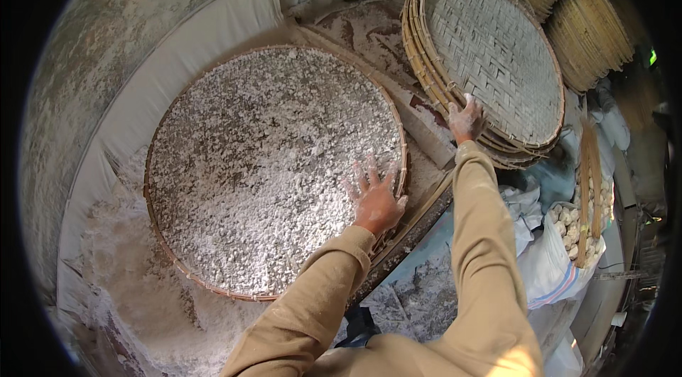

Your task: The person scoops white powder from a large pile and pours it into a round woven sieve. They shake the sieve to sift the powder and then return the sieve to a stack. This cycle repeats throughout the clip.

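A large round bamboo tray [400, 126] lies before me, its surface strewn with small white, flour-dusted crumbs [266, 164]. My left hand [377, 204] is spread over its right side, fingers apart and coated with white powder, palm down by the rim. To the right leans a stack of round woven bamboo trays [495, 57]; the top one shows a pale, whitened weave. At the lower left rim of that stack, my right hand [467, 119] grips the edge, with powder on its fingers. Some of its fingertips are hard to make out.
White powder [154, 281] covers the surface around the large tray. Pale cloth [202, 36] lines the wall side. Stacks of yellowish bamboo trays [589, 31] stand at the upper right. A white woven sack [554, 270] holds pale lumps [567, 228] and a bundle of thin sticks [587, 190].
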### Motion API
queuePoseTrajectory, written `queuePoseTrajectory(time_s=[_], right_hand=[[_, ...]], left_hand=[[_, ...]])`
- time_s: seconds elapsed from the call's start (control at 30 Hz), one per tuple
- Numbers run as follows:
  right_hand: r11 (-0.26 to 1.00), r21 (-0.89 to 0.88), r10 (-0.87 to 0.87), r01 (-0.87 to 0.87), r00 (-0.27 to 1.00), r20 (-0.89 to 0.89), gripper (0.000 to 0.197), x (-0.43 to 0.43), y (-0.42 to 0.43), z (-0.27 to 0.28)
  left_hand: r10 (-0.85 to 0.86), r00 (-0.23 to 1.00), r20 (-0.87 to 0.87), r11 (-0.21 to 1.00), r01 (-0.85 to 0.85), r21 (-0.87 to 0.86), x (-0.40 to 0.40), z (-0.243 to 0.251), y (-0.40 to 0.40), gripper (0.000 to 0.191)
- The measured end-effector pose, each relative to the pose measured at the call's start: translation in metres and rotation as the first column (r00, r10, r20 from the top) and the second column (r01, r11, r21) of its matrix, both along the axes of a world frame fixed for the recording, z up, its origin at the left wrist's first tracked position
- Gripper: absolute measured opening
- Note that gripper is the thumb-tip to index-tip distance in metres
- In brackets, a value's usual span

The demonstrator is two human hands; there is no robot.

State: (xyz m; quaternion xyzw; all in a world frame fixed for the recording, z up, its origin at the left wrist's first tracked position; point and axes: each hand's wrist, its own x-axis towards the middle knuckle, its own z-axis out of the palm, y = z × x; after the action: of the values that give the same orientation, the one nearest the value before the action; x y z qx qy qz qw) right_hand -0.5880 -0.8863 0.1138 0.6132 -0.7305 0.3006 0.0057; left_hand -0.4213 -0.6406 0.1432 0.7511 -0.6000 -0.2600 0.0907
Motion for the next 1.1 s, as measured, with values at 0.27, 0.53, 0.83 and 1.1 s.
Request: queuePoseTrajectory(time_s=[0.27,0.53,0.83,1.1], right_hand=[[0.926,-0.374,0.145,-0.053,0.964,0.222,0.026,0.038,0.025,0.068],[0.614,-0.747,0.483,-0.255,0.87,0.1,0.031,0.072,0.191,0.18],[0.409,-0.278,0.909,-0.869,0.415,0.041,0.03,0.138,0.401,0.061],[0.453,0.092,0.891,-0.887,0.454,-0.008,0.025,0.173,0.458,0.068]], left_hand=[[-0.004,0.998,-0.068,1.0,0.003,-0.026,0.005,-0.007,-0.002,0.078],[-0.028,0.874,-0.485,0.957,-0.116,-0.265,0.071,0.001,0.028,0.056],[0.274,0.529,-0.803,-0.159,-0.799,-0.58,0.233,0.008,0.253,0.052],[0.585,0.318,-0.746,0.125,-0.944,-0.305,0.24,-0.043,0.321,0.057]])
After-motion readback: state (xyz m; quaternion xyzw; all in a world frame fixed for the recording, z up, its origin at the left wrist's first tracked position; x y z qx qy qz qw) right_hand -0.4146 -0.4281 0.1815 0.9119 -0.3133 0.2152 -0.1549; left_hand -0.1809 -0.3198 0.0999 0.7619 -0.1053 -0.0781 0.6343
